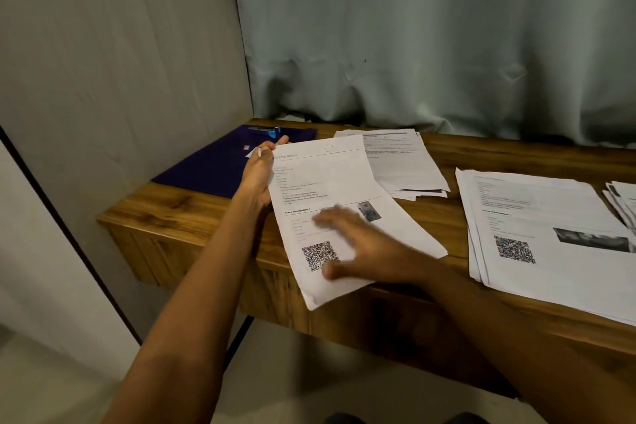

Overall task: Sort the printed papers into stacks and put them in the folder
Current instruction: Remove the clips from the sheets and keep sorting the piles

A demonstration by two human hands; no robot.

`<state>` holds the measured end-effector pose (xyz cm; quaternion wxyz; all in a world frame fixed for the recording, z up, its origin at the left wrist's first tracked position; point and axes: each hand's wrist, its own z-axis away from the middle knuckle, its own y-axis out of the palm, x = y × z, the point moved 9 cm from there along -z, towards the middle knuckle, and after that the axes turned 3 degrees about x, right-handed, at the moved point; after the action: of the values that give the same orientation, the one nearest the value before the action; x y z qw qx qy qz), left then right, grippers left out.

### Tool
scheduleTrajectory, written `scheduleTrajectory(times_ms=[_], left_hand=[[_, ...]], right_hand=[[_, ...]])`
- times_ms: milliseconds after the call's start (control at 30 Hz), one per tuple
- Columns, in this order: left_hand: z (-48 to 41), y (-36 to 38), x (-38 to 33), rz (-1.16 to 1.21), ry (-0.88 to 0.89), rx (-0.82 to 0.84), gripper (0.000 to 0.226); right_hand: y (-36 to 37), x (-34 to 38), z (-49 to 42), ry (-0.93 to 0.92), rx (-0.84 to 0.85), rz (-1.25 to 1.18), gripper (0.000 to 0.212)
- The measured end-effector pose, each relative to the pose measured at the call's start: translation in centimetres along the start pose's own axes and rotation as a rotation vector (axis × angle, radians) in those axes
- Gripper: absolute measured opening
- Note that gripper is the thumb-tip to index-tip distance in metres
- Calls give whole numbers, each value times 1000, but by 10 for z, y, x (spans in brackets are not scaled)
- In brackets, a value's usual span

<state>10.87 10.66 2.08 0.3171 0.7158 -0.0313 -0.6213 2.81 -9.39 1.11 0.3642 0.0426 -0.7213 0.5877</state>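
A stack of printed papers (330, 179) with a QR code lies at an angle, its near end hanging over the table's front edge. My left hand (260, 172) lies against the stack's left edge, fingertips up at its top left corner. My right hand (358, 248), blurred, lies flat with spread fingers on the lower part of the top sheet. A dark purple folder (213, 165) lies at the table's far left corner, partly behind my left hand. A second paper stack (402, 162) lies behind. A third, larger stack (550, 234) lies to the right.
The wooden table (192, 213) stands against a grey wall on the left and a pale curtain (430, 38) behind. A blue clip or pen (272, 131) rests on the folder's far end. More sheets (624, 203) show at the right edge.
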Motion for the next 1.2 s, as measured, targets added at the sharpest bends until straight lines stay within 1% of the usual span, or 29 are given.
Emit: scheduleTrajectory(times_ms=[33, 67, 100, 133, 167, 200, 267, 333, 400, 433, 500, 533, 633, 700, 767, 800, 867, 967, 1067, 1133, 1200], left_hand=[[-1, -1, -3, -1, 0, 3, 16], [-2, -1, -5, -6, -3, 6, 14], [-2, -1, -8, -14, -7, 15, 13], [-3, -1, -10, -13, -14, 26, 12], [-5, -1, -13, -4, -20, 36, 10], [-7, -1, -15, 8, -28, 42, 9], [-9, -1, -20, 53, -40, 52, 8], [-9, -1, -24, 98, -50, 42, 7], [-11, -6, -26, 125, -51, 4, 8], [-11, -9, -29, 138, -51, -11, 11], [-13, -17, -34, 94, -65, -28, 31], [-11, -21, -36, 15, -79, -44, 34], [-9, -42, -45, -323, -138, -110, 28], [-14, -50, -52, -494, -152, -44, 24], [-13, -58, -56, -705, -189, 21, 21], [-13, -65, -59, -818, -200, 18, 20], [-9, -74, -69, -1037, -197, -28, 18], [-5, -84, -84, -1315, -151, -116, 25], [-2, -85, -92, -1477, -57, -181, 30], [2, -82, -88, -1514, 4, -211, 31], [4, -83, -80, -1533, 22, -237, 35]], right_hand=[[-21, -3, 0, 12, -106, -180, 82], [-44, -12, 0, 50, -249, -295, 76], [-66, -23, 1, 114, -397, -307, 70], [-84, -37, 2, 209, -497, -225, 65], [-94, -51, 0, 311, -518, -144, 64], [-97, -66, -4, 411, -472, -122, 65], [-92, -88, -10, 540, -347, -213, 61], [-87, -94, -17, 560, -286, -278, 49], [-82, -93, -25, 527, -276, -327, 33], [-80, -92, -29, 508, -291, -376, 28], [-77, -91, -34, 500, -361, -507, 24], [-76, -91, -36, 503, -400, -568, 24], [-69, -86, -45, 532, -457, -658, 24], [-62, -82, -53, 557, -491, -678, 21], [-53, -75, -62, 572, -514, -697, 26], [-47, -71, -67, 574, -517, -712, 30], [-37, -62, -78, 571, -521, -731, 32], [-27, -47, -89, 561, -555, -685, 31], [-21, -37, -95, 575, -586, -608, 31], [-17, -34, -100, 598, -586, -546, 33], [-14, -31, -104, 606, -572, -479, 35]])
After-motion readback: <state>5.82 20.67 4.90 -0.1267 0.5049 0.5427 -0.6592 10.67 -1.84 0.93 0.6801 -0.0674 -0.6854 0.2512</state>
